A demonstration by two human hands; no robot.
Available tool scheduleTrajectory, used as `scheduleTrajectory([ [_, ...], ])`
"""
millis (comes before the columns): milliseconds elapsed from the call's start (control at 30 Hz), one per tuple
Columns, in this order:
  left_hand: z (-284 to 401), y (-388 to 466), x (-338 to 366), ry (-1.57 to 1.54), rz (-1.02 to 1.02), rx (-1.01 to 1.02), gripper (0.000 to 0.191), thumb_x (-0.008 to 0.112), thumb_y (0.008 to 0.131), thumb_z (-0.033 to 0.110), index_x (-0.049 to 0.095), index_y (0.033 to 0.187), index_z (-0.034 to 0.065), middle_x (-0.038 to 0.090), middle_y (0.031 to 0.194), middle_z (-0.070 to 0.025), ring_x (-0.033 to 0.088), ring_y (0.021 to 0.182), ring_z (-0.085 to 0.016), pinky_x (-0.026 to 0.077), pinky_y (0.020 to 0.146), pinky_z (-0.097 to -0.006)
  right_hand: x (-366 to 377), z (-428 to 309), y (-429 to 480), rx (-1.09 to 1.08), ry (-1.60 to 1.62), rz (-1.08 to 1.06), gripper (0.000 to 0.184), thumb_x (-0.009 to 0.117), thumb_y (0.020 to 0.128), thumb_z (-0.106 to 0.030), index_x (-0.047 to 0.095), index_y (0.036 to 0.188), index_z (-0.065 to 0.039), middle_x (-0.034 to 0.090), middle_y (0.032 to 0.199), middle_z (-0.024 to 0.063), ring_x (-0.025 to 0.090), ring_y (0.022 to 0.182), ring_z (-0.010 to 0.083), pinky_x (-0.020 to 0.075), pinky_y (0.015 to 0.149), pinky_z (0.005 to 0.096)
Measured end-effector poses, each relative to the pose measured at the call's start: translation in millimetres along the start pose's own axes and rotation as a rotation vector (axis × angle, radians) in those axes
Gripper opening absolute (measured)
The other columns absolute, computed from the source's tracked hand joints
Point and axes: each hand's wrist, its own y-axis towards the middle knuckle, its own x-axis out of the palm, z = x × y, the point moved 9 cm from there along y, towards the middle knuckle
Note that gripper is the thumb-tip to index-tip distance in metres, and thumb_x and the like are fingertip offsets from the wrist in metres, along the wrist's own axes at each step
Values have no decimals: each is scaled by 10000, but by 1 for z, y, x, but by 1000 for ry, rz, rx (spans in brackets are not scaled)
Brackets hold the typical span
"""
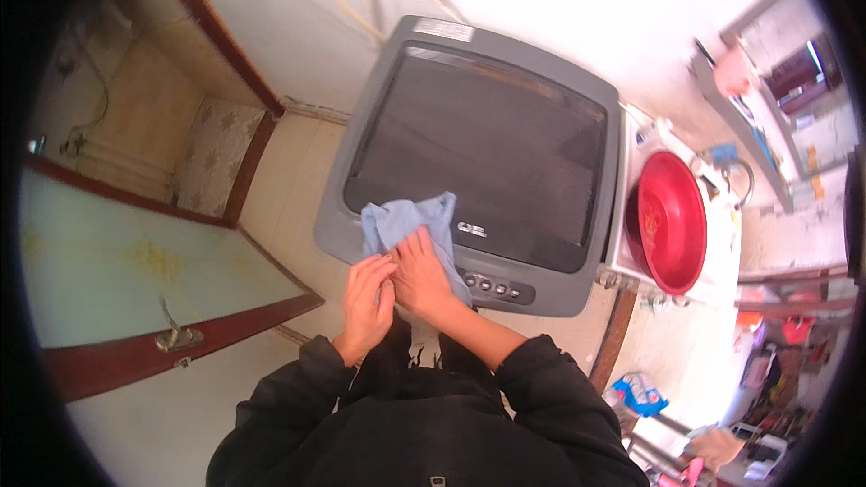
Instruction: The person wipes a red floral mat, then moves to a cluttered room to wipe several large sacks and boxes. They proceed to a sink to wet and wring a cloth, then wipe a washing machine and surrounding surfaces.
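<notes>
A grey top-loading washing machine (568,299) with a dark see-through lid (473,149) stands before me. Over its front left edge lies a crumpled light blue cloth (406,216). My right hand (423,277) presses down on this cloth with fingers stretched forward, beside a row of round control buttons (494,287). Close on its left, my left hand (365,301) is raised with fingers bent and thumb apart. Nothing shows in it, and its fingertips are by the right hand's knuckles; whether they touch is unclear.
Right of the machine, a red plastic basin (673,223) tilts in a white sink (632,149) with a faucet (744,182). A frosted-glass door (162,250) stands ajar at left. A blue package (639,393) lies low at right. Cables (352,3) hang on the wall behind.
</notes>
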Motion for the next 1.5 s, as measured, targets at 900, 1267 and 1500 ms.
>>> scheduleTrajectory([
  [900, -224, 56, -2, -560, -78, -714, 623, 430, 983, 483, 496, 1320, -37, 583, 1243, -276, 544, 1187, -376, 416, 1001, -424, -23, 47, 44, 313, 99, 125, 674, 479, 936, -433, 354, 1428, 11, 397, 1477, 174, 287, 1424, 340, 145, 1174, 502],
  [1267, -182, 114, -16, -425, -84, -314, 506, 432, 995, 283, 389, 1369, -56, 452, 1363, -295, 433, 1266, -440, 352, 1066, -437, -18, 46, 44, 267, 4, 15, 847, 565, 877, -539, 314, 1429, 51, 344, 1471, 263, 260, 1412, 414, 164, 1129, 581],
  [1500, -188, 245, 16, -277, -139, -329, 571, 460, 986, 324, 378, 1331, -124, 434, 1354, -335, 443, 1251, -468, 372, 1051, -458, -20, 43, 47, 252, 31, -57, 937, 555, 853, -612, 271, 1434, 65, 320, 1482, 249, 235, 1423, 413, 133, 1138, 575],
])
